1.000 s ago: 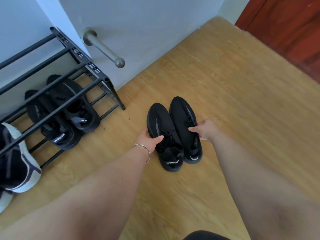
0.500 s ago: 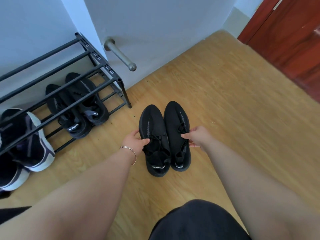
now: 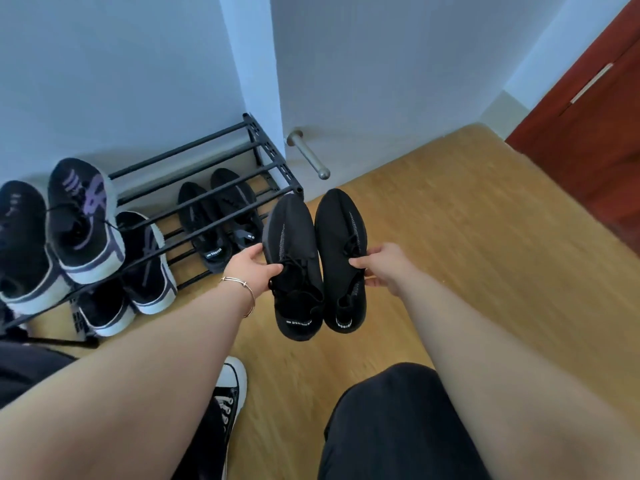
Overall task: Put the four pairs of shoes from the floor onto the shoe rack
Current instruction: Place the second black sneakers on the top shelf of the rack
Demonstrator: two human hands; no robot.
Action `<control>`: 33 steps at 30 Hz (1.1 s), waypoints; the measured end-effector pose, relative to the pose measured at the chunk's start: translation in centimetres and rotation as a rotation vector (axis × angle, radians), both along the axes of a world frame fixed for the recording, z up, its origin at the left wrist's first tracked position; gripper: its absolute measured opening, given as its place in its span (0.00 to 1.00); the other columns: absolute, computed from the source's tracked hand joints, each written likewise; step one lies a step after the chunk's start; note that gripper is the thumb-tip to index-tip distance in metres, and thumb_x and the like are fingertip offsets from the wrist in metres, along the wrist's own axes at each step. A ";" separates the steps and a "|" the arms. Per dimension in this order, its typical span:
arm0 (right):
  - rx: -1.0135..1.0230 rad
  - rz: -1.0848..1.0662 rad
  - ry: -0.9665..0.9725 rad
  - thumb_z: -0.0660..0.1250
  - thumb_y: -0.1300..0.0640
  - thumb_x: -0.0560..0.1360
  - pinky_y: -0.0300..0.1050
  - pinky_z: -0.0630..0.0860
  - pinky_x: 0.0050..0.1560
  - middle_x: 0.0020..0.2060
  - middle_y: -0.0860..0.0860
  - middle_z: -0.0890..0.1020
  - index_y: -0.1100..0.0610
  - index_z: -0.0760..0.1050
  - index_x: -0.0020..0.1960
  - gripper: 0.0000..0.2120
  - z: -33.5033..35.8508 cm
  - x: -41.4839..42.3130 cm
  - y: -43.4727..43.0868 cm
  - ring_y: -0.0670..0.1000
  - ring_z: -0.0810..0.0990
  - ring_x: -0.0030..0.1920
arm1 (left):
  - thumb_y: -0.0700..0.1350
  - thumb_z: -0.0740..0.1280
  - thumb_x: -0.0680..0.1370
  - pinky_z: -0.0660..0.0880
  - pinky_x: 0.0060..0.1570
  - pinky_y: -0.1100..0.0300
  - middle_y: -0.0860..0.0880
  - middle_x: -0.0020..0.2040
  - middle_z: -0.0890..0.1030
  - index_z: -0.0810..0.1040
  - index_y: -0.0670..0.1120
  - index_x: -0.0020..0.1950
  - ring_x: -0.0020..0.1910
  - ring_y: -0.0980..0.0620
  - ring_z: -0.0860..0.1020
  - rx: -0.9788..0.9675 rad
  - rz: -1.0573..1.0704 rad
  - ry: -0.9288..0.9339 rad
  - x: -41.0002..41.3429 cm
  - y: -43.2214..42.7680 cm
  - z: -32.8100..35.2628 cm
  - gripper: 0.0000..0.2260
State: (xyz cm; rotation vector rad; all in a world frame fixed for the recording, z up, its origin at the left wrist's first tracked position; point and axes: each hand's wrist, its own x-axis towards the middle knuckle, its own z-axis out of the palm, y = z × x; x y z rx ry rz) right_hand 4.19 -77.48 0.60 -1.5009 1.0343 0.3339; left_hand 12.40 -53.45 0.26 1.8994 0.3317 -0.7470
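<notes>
I hold a pair of black knit sneakers in the air, side by side, toes pointing away. My left hand point(image 3: 250, 267) grips the left black sneaker point(image 3: 294, 247) at its laces. My right hand point(image 3: 382, 268) grips the right black sneaker point(image 3: 337, 230) the same way. The black metal shoe rack point(image 3: 214, 188) stands just left of them against the wall. A second black pair point(image 3: 221, 220) sits on its lower tier. A black-and-white pair with purple stripes point(image 3: 83, 220) rests on the top bars at the left, and another such pair point(image 3: 145, 261) lies below.
A metal door handle point(image 3: 310, 157) sticks out from the white door right of the rack. A dark red door point(image 3: 588, 133) is at far right. My own foot in a black-and-white lace-up sneaker point(image 3: 230, 396) stands on the wooden floor point(image 3: 467, 254) near my legs.
Both hands have lifted the black pair off the floor and brought it up beside the rack's right end. The view has pulled back and tilted, showing more of the rack.
</notes>
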 end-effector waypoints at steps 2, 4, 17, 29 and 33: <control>0.004 0.026 -0.021 0.76 0.65 0.72 0.46 0.79 0.35 0.54 0.56 0.80 0.62 0.73 0.59 0.19 1.2 1.1 1.1 0.57 0.81 0.53 | 0.36 0.74 0.75 0.83 0.56 0.46 0.45 0.57 0.84 0.69 0.49 0.77 0.52 0.44 0.84 -0.013 0.030 -0.018 0.7 1.2 1.4 0.32; 0.005 0.058 -0.030 0.76 0.64 0.71 0.46 0.80 0.34 0.55 0.57 0.80 0.63 0.73 0.59 0.19 2.2 2.0 2.1 0.58 0.81 0.55 | 0.35 0.73 0.76 0.82 0.55 0.47 0.45 0.53 0.84 0.69 0.48 0.77 0.52 0.44 0.83 -0.034 0.058 -0.027 1.2 2.3 2.9 0.32; -0.035 0.227 -0.127 0.77 0.63 0.70 0.52 0.84 0.46 0.54 0.58 0.82 0.62 0.75 0.58 0.19 6.2 9.7 8.0 0.58 0.83 0.54 | 0.43 0.79 0.61 0.81 0.59 0.44 0.46 0.57 0.86 0.72 0.49 0.74 0.53 0.43 0.85 -0.082 0.230 -0.096 6.5 10.0 4.8 0.41; -0.181 0.332 -0.159 0.80 0.60 0.66 0.60 0.82 0.53 0.46 0.57 0.84 0.57 0.75 0.45 0.15 6.4 21.8 10.1 0.60 0.85 0.45 | 0.34 0.74 0.73 0.82 0.57 0.43 0.41 0.56 0.85 0.78 0.46 0.68 0.53 0.40 0.85 -0.137 0.304 -0.135 14.6 11.1 5.0 0.24; -0.187 0.335 -0.142 0.80 0.61 0.66 0.57 0.83 0.52 0.50 0.57 0.83 0.63 0.75 0.56 0.22 5.5 24.1 11.1 0.59 0.84 0.48 | 0.41 0.78 0.67 0.81 0.59 0.43 0.43 0.60 0.84 0.74 0.45 0.74 0.56 0.41 0.84 -0.143 0.346 -0.128 16.4 11.9 2.8 0.35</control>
